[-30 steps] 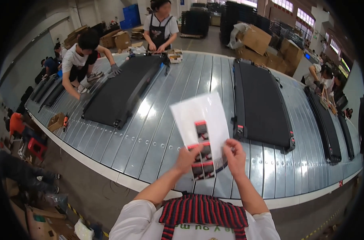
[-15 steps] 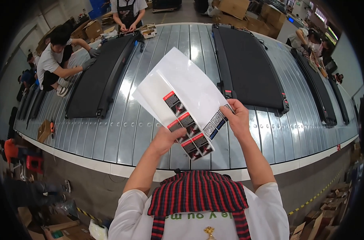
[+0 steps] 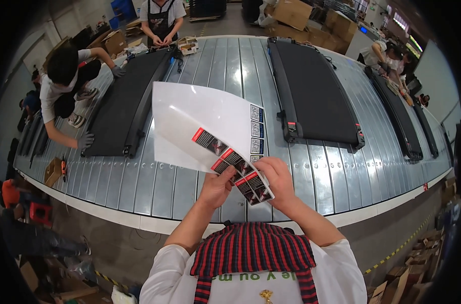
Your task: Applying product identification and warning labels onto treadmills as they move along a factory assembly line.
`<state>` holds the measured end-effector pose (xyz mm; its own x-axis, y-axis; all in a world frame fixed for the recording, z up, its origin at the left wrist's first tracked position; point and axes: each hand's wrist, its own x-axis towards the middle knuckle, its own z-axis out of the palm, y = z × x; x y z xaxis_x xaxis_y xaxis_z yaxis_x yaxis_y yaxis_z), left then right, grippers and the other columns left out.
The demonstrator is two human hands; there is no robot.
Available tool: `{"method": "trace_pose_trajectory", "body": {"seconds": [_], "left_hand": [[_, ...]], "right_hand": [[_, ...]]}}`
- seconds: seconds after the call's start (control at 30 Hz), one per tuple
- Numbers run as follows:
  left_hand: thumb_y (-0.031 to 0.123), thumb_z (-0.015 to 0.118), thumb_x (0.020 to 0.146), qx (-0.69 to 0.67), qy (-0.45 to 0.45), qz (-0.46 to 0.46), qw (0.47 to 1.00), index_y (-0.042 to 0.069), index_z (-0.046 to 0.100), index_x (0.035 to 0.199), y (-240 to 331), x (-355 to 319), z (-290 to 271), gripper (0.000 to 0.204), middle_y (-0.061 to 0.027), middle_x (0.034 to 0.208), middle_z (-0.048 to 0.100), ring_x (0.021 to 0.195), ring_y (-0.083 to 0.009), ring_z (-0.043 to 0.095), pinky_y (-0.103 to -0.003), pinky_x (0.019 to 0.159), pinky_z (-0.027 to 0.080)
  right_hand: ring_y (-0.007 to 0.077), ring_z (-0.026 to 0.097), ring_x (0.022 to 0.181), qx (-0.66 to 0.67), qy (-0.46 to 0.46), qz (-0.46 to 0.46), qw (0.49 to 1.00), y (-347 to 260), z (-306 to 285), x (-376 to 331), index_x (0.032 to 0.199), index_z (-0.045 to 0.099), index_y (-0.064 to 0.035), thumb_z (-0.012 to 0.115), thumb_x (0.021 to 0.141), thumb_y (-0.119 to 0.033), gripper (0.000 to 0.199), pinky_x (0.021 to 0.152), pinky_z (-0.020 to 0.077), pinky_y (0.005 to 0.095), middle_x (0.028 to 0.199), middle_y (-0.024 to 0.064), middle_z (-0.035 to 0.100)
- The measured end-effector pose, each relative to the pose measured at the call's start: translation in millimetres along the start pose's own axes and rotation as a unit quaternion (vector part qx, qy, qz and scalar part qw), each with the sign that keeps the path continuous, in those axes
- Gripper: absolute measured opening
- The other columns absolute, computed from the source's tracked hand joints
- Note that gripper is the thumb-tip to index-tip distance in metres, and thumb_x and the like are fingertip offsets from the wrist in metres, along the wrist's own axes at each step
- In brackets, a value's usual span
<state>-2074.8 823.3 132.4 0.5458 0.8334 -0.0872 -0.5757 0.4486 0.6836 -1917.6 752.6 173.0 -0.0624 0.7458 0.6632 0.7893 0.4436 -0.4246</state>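
Note:
Two white sticker sheets are held in front of me, overlapping above the table. One sticker sheet (image 3: 186,126) carries red-topped warning stickers with pictures; its left part bows upward. Behind it, the other sheet (image 3: 210,99) has a column of blue-and-white code stickers (image 3: 256,129) along its right edge. My left hand (image 3: 217,188) is closed, its thumb over the warning stickers near the lower edge. My right hand (image 3: 276,178) is closed at the lower right edge of the sheets, close to the lowest code sticker; its fingertips are partly hidden.
On the slatted metal table (image 3: 190,195) lie a black treadmill (image 3: 314,91) ahead to the right and another treadmill (image 3: 124,106) to the left. A gloved co-worker (image 3: 63,81) leans over the left one. Another person (image 3: 162,23) stands behind it. A small cardboard box (image 3: 53,171) sits at the left.
The sheets have turned and come lower, with the code stickers now upright. My right hand has moved left and down, nearer my left hand. The co-worker's hand slid along the left treadmill.

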Motion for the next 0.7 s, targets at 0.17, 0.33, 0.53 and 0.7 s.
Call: {"method": "trace_pose_trajectory", "body": {"seconds": [0.17, 0.33, 0.53, 0.7], "left_hand": [[-0.002, 0.049, 0.082, 0.071, 0.056, 0.025, 0.996, 0.003, 0.047, 0.108, 9.0, -0.2, 1.2, 0.026, -0.0066, 0.096, 0.056, 0.086, -0.0172, 0.056, -0.031, 0.076, 0.047], [-0.003, 0.052, 0.08, 0.052, -0.006, 0.05, 0.997, 0.002, 0.045, 0.113, 28.5, -4.8, -19.6, 0.033, -0.0076, 0.099, 0.054, 0.088, -0.0175, 0.056, -0.03, 0.077, 0.047], [0.0, 0.053, 0.081, 0.035, -0.088, 0.024, 0.995, 0.005, 0.044, 0.113, 23.4, 7.6, -27.4, 0.033, -0.0046, 0.098, 0.056, 0.088, -0.0158, 0.056, -0.03, 0.076, 0.048], [0.001, 0.053, 0.082, 0.028, -0.121, -0.004, 0.992, 0.006, 0.045, 0.113, 23.1, 13.9, -35.4, 0.033, -0.0041, 0.102, 0.055, 0.091, -0.0159, 0.054, -0.031, 0.081, 0.045]], "right_hand": [[0.0317, 0.056, 0.083, 0.137, 0.021, 0.086, 0.987, 12.6, 41.5, -26.7, 0.1, 0.053, -0.002, 0.059, 0.068, -0.016, 0.035, 0.071, 0.0448, 0.0346, 0.092, 0.0152, 0.056], [0.022, 0.058, 0.074, 0.225, 0.022, 0.14, 0.964, -23.0, 55.1, -9.0, 0.099, 0.056, -0.003, 0.065, 0.068, -0.004, 0.033, 0.064, 0.0454, 0.0279, 0.083, 0.0117, 0.059], [0.0197, 0.058, 0.071, 0.17, 0.019, 0.205, 0.964, -26.4, 52.6, -12.6, 0.097, 0.057, -0.0034, 0.063, 0.072, -0.006, 0.026, 0.062, 0.0452, 0.0262, 0.079, 0.0107, 0.06], [0.0137, 0.056, 0.071, 0.23, 0.029, 0.256, 0.938, -25.7, 49.7, -8.6, 0.096, 0.059, -0.0027, 0.058, 0.08, -0.01, 0.018, 0.064, 0.044, 0.0244, 0.079, 0.0071, 0.06]]}}
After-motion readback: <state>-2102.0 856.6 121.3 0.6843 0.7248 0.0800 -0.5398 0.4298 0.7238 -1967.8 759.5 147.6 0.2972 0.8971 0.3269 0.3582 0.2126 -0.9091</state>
